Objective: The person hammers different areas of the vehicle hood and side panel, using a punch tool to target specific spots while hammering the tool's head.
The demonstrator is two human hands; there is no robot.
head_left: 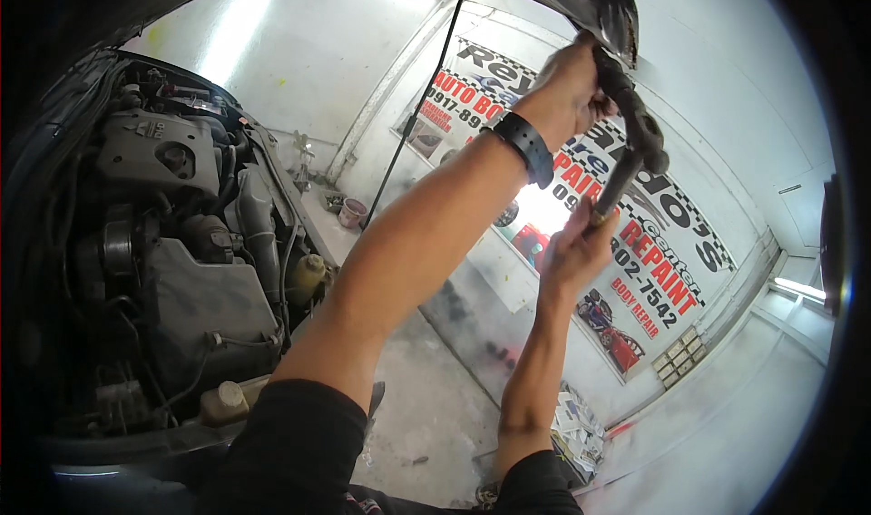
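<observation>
Both arms reach up and away from the black sleeves at the lower edge. The left hand (564, 93), with a black wristband (531, 147) on its wrist, is clenched around the top of a dark metal tool (635, 129) right under the edge of the raised car hood (599, 7). The right hand (576, 252) grasps the tool's lower end, where a brass-coloured tip shows just above the fingers. The tool hangs between the two hands — high up, well above the floor (426, 424).

To the left lies the open engine bay (163, 243). At its near edge stands a pale plastic reservoir (222, 402) with a round cap; what it holds cannot be told. Farther in, a yellowish reservoir (308, 274) sits beside the grey engine parts, and its contents are also unclear.

Beyond the car, on a ledge by the wall, stands a small pinkish cup (352, 212) — its inside is not visible. On the far wall hangs a large rectangular banner (653, 270), white with red and black lettering, a checkered strip along the top and pictures of red cars near its lower end. A stack of printed papers (576, 433) lies on the floor below it.
</observation>
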